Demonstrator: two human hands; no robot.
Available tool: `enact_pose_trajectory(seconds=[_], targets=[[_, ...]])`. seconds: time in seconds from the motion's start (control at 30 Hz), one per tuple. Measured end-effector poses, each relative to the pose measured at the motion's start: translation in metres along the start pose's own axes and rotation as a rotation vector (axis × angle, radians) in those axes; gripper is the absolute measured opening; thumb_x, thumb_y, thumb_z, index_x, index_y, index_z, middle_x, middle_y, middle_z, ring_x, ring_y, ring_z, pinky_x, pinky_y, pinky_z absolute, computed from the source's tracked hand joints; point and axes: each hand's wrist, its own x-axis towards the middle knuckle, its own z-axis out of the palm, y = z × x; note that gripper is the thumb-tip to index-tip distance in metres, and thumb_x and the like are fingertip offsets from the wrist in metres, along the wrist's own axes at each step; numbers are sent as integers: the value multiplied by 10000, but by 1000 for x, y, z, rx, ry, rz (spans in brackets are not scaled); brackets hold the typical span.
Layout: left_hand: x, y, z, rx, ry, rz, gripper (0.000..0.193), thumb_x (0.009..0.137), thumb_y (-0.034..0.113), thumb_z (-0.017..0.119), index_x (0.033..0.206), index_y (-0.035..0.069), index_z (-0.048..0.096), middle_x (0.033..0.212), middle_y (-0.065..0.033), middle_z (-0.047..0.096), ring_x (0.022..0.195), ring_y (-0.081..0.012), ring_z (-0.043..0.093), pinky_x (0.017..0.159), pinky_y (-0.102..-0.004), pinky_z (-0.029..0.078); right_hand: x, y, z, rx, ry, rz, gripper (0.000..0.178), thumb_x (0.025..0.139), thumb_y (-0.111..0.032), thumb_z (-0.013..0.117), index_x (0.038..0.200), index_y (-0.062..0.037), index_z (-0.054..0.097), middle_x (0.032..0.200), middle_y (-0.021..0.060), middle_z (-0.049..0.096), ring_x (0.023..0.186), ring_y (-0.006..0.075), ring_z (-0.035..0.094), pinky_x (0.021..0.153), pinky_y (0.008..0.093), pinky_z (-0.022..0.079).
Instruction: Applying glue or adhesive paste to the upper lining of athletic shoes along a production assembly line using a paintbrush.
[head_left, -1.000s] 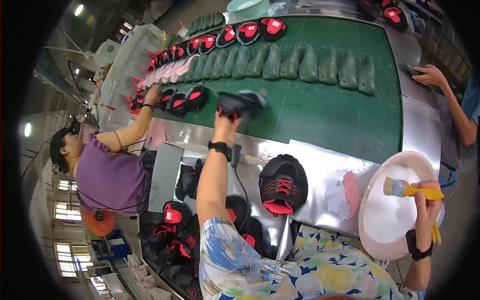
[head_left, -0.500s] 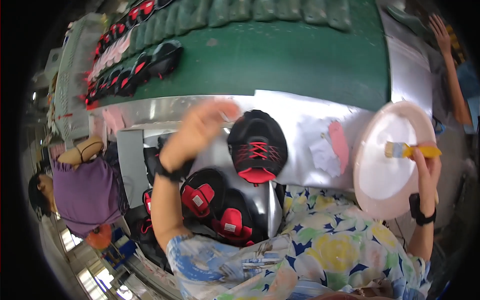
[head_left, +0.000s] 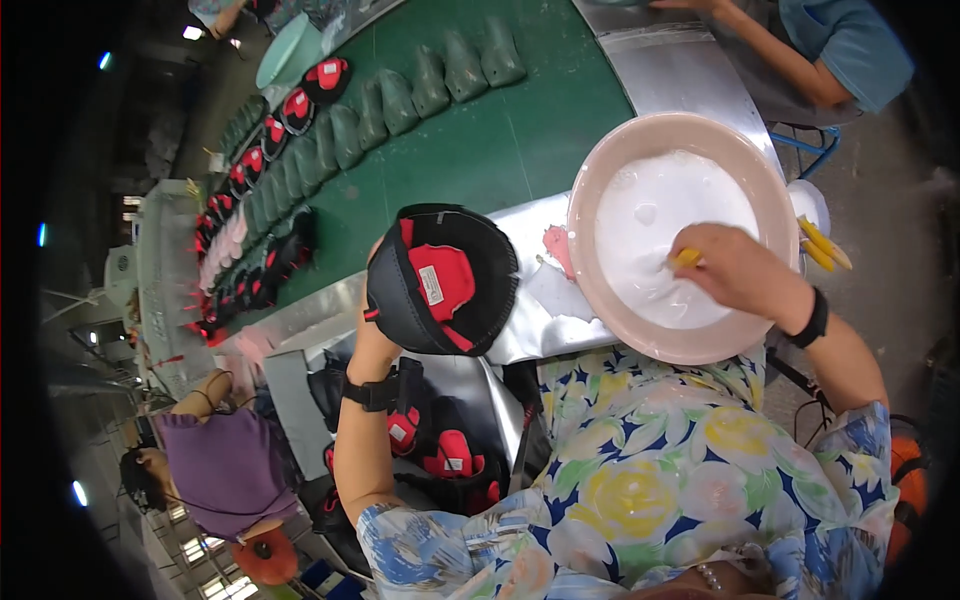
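Note:
My left hand [head_left: 374,343] is closed on a black shoe upper [head_left: 393,295], which is raised with its open underside and red lining facing me. Much of that hand is hidden behind the upper. At the right, my right hand [head_left: 745,278] grips a paintbrush [head_left: 688,257] by its yellow handle, over a beige basin [head_left: 583,240] of white liquid [head_left: 640,235]. The brush's bristles point down into the liquid and cannot be made out.
Further black-and-red uppers [head_left: 455,455] lie at my lower left. Dark green shoe lasts [head_left: 395,105] stand in rows on the green table [head_left: 540,130]. White paper [head_left: 560,292] and a pink piece [head_left: 556,248] lie beside the basin. Co-workers sit left [head_left: 225,455] and far right [head_left: 850,50].
My left hand has taken hold of an upper and raised it, turned underside toward me. My right hand has brought the brush down into the basin. The view has shifted.

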Motion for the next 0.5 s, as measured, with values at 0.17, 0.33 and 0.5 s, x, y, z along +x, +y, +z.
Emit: enact_pose_trajectory(seconds=[0.17, 0.33, 0.5], targets=[[43, 43, 27, -356, -361, -132, 849, 783, 100, 814, 1507, 49, 374, 1402, -98, 572, 1226, -199, 586, 1063, -360, 466, -6, 6, -49, 340, 411, -48, 184, 892, -154, 721, 1011, -47, 629, 917, 83, 686, 856, 185, 667, 798, 307, 506], [82, 92, 74, -350, -655, 30, 773, 922, 239, 713, 1553, 67, 300, 1480, -137, 507, 1286, -271, 570, 1086, -440, 475, 12, -6, -61, 379, 540, -235, 200, 891, -168, 728, 976, -32, 608, 857, 91, 693, 771, 194, 675, 724, 306, 523], [92, 107, 95, -903, -307, -50, 532, 1007, 207, 566, 1476, 23, 396, 1401, -183, 566, 1250, -300, 596, 1057, -463, 507, 6, -10, -60, 299, 713, -159, 277, 888, -216, 750, 858, -33, 543, 689, 69, 641, 593, 171, 636, 573, 283, 499]])
